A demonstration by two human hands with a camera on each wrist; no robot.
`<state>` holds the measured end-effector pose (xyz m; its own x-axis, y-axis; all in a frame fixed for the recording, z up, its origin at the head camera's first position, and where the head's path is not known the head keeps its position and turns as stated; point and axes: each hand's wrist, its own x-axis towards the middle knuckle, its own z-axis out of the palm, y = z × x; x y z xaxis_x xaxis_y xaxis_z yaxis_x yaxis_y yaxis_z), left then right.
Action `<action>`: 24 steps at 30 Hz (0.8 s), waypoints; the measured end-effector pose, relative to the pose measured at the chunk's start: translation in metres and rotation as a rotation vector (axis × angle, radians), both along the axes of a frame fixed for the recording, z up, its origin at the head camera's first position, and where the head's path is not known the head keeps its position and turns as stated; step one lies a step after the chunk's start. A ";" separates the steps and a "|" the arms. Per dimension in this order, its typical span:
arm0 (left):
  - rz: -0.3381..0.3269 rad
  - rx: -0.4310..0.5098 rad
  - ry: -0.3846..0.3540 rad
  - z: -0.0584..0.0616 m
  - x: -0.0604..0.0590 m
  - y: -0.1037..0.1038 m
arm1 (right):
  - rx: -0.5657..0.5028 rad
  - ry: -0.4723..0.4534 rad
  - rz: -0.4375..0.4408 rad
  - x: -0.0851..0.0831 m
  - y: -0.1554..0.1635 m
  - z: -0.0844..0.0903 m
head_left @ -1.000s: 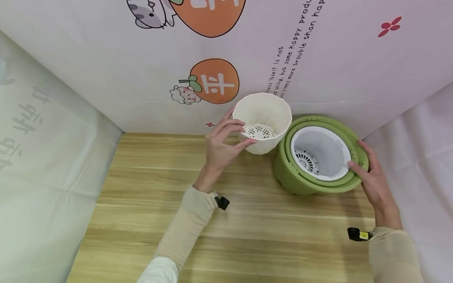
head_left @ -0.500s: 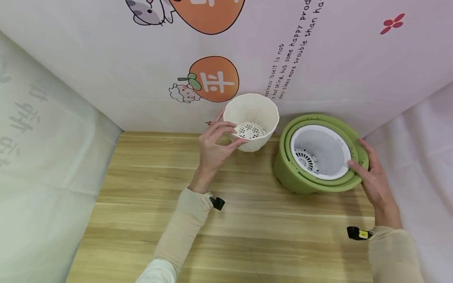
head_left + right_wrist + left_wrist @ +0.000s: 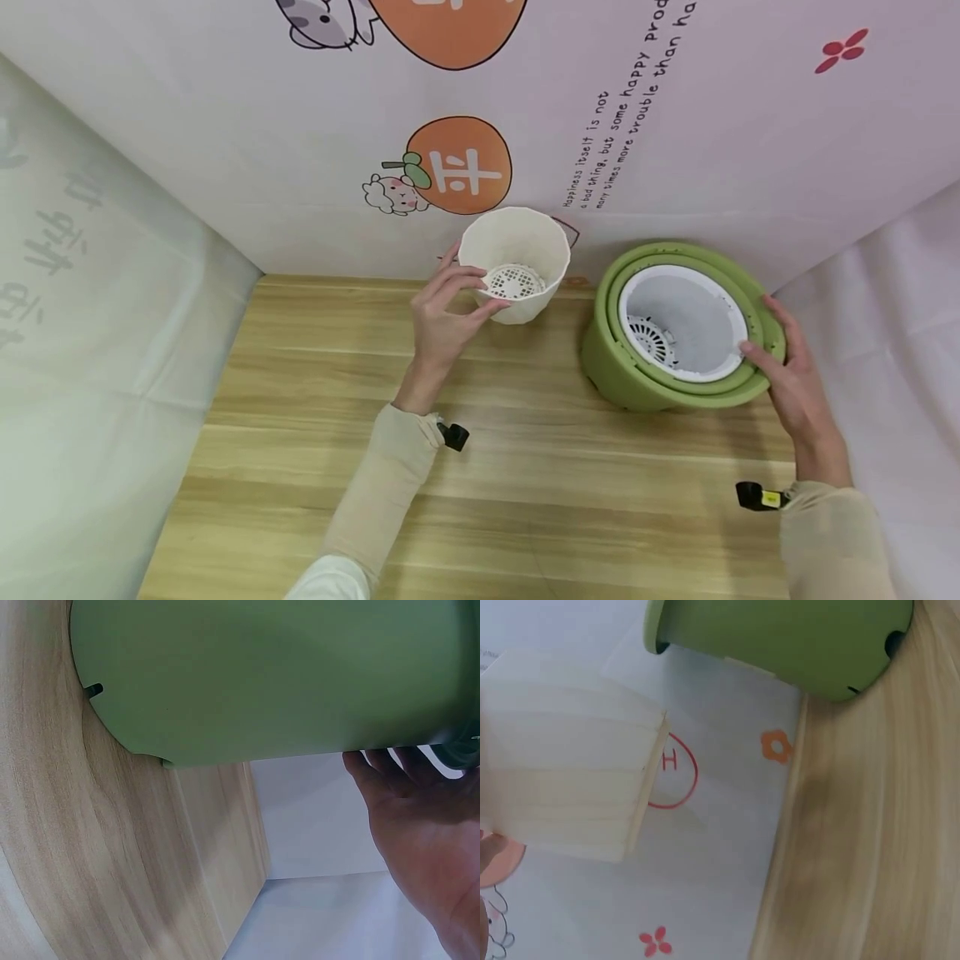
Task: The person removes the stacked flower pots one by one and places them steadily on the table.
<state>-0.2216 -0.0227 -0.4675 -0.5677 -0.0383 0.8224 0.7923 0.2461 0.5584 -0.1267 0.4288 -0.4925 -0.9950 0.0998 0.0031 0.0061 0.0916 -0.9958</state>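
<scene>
In the head view my left hand [image 3: 444, 323] pinches the near-left rim of a white faceted plant pot [image 3: 546, 250], thumb outside and fingertips over the edge. Its base is perforated. The left wrist view has this white pot [image 3: 562, 757] off the tabletop, held near the back wall. To the right stands a green plant pot [image 3: 624, 377], slightly tilted, with another green ring and a white pot [image 3: 701, 312] with a slotted base nested inside. My right hand [image 3: 801, 387] grips its right rim, thumb on top. Fingers lie under that rim in the right wrist view.
A wood-grain tabletop [image 3: 540, 500] runs beneath. Behind it rises a white printed backdrop [image 3: 300, 167], close to both pots. Pale cloth also hangs at the left [image 3: 112, 333] and right sides.
My left hand has carried the white faceted pot to the left, away from the green pot, widening the gap between them. My right hand keeps its grip on the green pot's rim.
</scene>
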 end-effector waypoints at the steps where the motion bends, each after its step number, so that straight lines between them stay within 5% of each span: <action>1: 0.010 0.005 -0.005 -0.001 0.000 -0.001 | 0.003 -0.003 -0.002 0.000 0.000 0.000; 11: 0.083 0.072 -0.035 -0.012 0.001 -0.015 | -0.007 0.004 -0.005 -0.003 0.000 0.000; 24: 0.187 0.035 -0.074 -0.034 0.007 -0.029 | -0.059 0.045 0.000 0.000 0.000 -0.003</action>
<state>-0.2149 -0.0514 -0.5019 -0.6065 -0.1766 0.7752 0.6914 0.3643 0.6239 -0.1265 0.4285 -0.4957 -0.9940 0.1010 0.0416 -0.0384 0.0332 -0.9987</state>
